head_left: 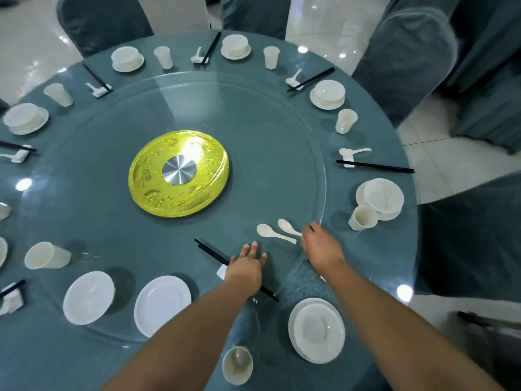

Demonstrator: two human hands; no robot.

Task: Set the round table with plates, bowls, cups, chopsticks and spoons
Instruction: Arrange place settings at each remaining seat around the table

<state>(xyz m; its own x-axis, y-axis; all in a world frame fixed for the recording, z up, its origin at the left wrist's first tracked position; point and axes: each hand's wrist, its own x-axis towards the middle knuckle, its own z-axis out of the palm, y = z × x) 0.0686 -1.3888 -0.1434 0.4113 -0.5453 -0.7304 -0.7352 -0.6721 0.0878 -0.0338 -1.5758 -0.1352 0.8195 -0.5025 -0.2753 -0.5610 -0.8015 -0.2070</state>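
Just right of the frame's centre and below it, the left hand (248,263) lies flat on the glass turntable (282,131) with its fingers straight and slightly spread, holding nothing, resting over a pair of black chopsticks (210,251) that run diagonally from centre toward lower right; a small white chopstick rest (222,271) peeks out at the wrist; to the right, the right hand (320,245) reaches the handle ends of two white spoons (275,234) lying side by side on the glass, its fingers curled downward, though whether they pinch a handle cannot be told; along the lower edge a plate (162,304) and a bowl (88,297) sit on the glass at lower left, a bowl on a plate (316,330) at lower right, and a cup (237,364) at bottom centre; a gold disc (178,173) marks the middle of the round table (366,249); finished settings ring the far and right rim.
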